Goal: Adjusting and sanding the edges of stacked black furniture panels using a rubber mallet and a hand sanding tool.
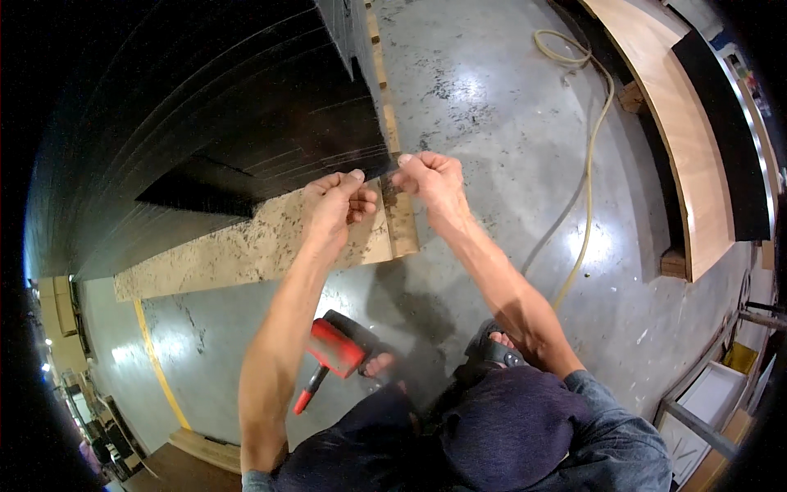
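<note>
A large sheet with a glossy, streaked black surface (pixel 287 115) fills the upper left, over pale, stained wood (pixel 246 246). At its near right corner, my left hand (pixel 332 205) is closed, thumb against the index finger at the black edge, the other fingers curled. Just right of that corner, my right hand (pixel 434 180) pinches with thumb and forefinger. A small dark bit shows by its fingertips, too small to name. Both forearms reach up from below. Below my left forearm is a red and black tool (pixel 336 348) with a red-tipped handle.
A pale hose (pixel 589 180) snakes over the grey floor (pixel 492 107) on the right. Beyond it, a long wooden panel (pixel 689 131) rests on blocks, with a black strip (pixel 730 139) alongside. A metal frame (pixel 697 426) stands lower right. Yellow tape (pixel 156 369) marks the floor at left.
</note>
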Demonstrator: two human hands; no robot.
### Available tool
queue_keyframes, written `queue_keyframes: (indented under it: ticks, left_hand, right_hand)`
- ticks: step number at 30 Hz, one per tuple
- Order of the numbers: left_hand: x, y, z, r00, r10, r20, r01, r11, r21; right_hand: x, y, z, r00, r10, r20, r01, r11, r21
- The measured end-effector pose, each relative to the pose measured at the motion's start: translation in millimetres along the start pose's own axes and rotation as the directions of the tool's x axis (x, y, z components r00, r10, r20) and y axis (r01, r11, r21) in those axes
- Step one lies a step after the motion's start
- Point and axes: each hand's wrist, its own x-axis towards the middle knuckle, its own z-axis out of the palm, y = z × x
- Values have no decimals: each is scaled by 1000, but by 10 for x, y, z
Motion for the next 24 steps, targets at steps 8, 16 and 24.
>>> queue_keyframes:
  ticks: [8,16,24]
  left_hand:
    - [-98,67,71,992,106,-66,-107,994,-5]
    - [-168,-12,120,994,110,-22,-110,994,12]
    - [-133,101,79,988,144,-51,-135,980,143]
  right_hand:
    - [-60,-211,65,999,-47,-22,47,999,-8]
    - [-132,-243,-37,999,-33,-10,32,999,-2]
    - [10,-139,-24,968,-245,57,250,961,-118]
